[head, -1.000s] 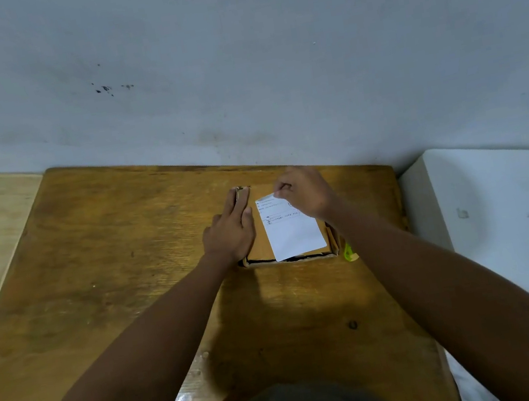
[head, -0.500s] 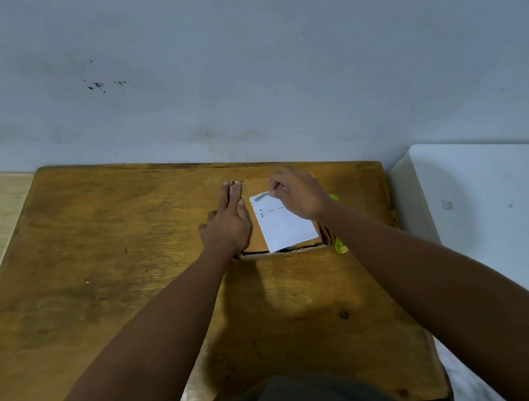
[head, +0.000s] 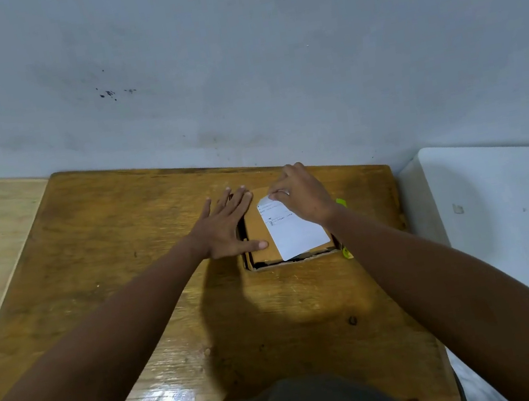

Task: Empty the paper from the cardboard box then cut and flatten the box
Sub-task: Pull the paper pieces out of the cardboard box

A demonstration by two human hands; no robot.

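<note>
Cardboard box (head: 258,236) lying flat at far right of wooden table (head: 126,257). Left hand (head: 225,227) now splaying its fingers wider, palm pressing box's left edge. Right hand (head: 303,194) still pinching top corner of white paper (head: 296,233), now tilting leftward atop box

Person: wearing a dark grey-olive top, showing at the table's near edge | arms: showing bare, no sleeves reaching the forearms or wrists | left hand (head: 225,227): wearing nothing on fingers or wrist | right hand (head: 304,195): wearing no ring, no watch
</note>
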